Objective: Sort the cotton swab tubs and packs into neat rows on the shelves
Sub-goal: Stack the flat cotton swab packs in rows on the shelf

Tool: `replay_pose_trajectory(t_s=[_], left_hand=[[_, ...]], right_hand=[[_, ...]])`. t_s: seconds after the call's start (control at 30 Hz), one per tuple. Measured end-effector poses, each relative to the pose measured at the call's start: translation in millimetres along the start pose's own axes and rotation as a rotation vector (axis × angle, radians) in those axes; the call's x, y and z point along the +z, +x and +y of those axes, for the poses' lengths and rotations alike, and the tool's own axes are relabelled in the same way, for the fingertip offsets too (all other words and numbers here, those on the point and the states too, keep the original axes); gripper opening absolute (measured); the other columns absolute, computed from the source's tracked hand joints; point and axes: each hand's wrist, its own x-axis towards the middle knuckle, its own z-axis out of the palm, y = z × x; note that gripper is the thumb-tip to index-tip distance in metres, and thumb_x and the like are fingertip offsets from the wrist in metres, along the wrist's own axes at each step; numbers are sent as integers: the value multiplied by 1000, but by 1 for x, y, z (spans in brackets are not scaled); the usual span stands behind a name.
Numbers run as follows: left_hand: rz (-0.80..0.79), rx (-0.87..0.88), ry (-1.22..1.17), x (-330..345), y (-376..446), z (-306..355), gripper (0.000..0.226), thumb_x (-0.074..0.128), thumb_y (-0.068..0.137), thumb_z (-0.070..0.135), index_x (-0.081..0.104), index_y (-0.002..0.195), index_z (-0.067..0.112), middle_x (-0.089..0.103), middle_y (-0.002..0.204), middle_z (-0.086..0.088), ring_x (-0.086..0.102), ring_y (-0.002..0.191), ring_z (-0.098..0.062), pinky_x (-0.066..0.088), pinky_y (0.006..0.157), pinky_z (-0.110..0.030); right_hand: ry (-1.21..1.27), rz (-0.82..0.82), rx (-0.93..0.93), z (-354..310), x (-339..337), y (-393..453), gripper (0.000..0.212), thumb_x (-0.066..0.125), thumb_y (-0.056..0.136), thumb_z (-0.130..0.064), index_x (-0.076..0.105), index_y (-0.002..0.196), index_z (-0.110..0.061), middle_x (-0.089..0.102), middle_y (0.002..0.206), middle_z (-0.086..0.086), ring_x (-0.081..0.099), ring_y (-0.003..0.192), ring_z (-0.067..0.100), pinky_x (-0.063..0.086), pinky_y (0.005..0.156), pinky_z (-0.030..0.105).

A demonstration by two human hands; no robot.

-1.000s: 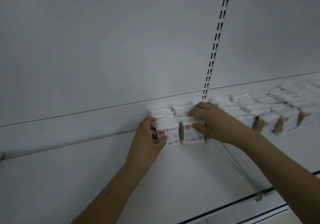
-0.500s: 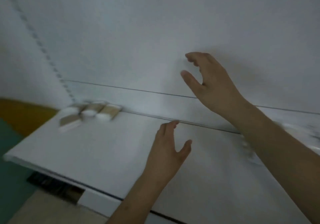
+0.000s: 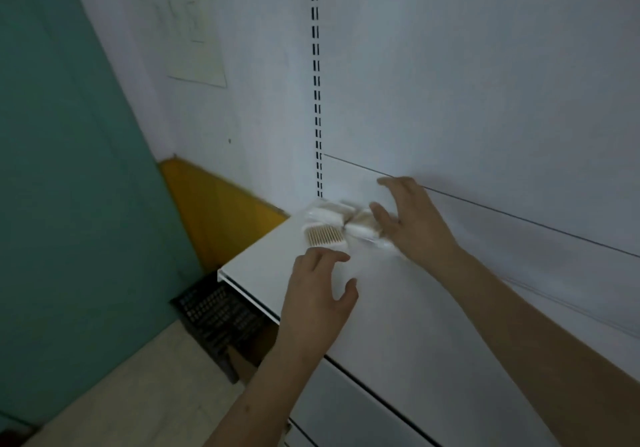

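At the left end of the white shelf [image 3: 263,270], a small heap of cotton swab packs [image 3: 337,223] lies unsorted against the back panel, just below the slotted upright [image 3: 316,100]. You have not yet made a row of them here, so by the look of it this corner is all still to do; no tubs show in this view.

The packs are blurred: clear wrappers, white tips, and one bundle of pale wooden sticks [image 3: 323,235] facing you, the others tipped at odd angles and touching.

Your left hand [image 3: 317,294] hovers just in front of the heap, fingers [image 3: 323,258] spread and relaxed, holding nothing.

Your right hand [image 3: 412,221] reaches in from the right, fingers loosely curved over the heap's right side; whether it grips a pack or only touches, you cannot tell.
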Motion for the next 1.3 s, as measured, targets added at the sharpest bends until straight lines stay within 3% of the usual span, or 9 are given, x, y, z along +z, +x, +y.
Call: replay_pose_trajectory(t_s=[0.13,0.3,0.43,0.67,0.77,1.0,1.13,1.23,1.3], left_hand=[[27,-92,57,-5,38,-39,64,78,81,35,47,132,14,49,131,-4,42,122,-18,45,98,-31],[-149,-138,119,7,71,-72,109,79,72,56,23,153,9,42,149,-8,40,138,-23,35,111,-41],[-141,-109,163,13,75,-84,83,71,79,55,37,144,17,50,140,-2,44,130,-19,34,106,-34],[-108,-124,-16,3,70,-78,68,38,69,72,52,122,32,46,112,2,44,105,-15,43,88,-29],[-49,-193,-196,-6,70,-74,51,50,81,71,58,112,31,49,104,5,50,97,-12,46,81,-22],[51,-357,-449,-23,71,-67,54,46,76,74,58,87,23,53,91,0,54,82,-7,37,64,-19],[10,-309,-473,-21,73,-74,49,48,84,73,64,82,27,64,85,-1,62,81,-19,40,61,-22],[-13,-285,-518,-26,69,-63,49,46,85,69,66,83,24,66,77,6,61,73,-10,42,58,-18],[-11,-283,-567,-27,66,-49,54,45,85,66,64,78,16,62,67,9,56,62,-5,40,54,-16]], right_hand=[[12,-103,11,-1,43,12,48,59,97,-28,50,141,-12,49,139,10,47,127,28,36,104,33],[-6,-211,23,-6,66,31,59,56,97,-46,42,148,-19,48,145,4,45,131,22,35,107,33],[-18,-343,27,-1,79,42,62,60,92,-50,46,145,-21,54,140,2,49,129,20,35,107,30],[-136,-251,-59,5,84,56,35,59,95,-31,60,128,-21,63,115,2,58,106,20,43,87,31],[-95,-115,-10,5,81,54,28,48,99,-33,63,115,-16,67,99,5,62,93,26,45,78,35],[162,199,86,-15,61,37,26,39,99,-34,59,96,-18,58,73,-11,54,70,13,40,63,33],[246,249,164,-23,42,25,28,42,102,-33,54,80,-20,52,64,-2,49,61,18,43,60,38],[348,283,239,-31,22,8,30,48,104,-27,55,75,-24,52,61,-6,47,53,5,40,52,20],[472,278,307,-35,5,-6,29,50,103,-27,61,81,-12,56,58,-4,50,46,3,41,46,17]])
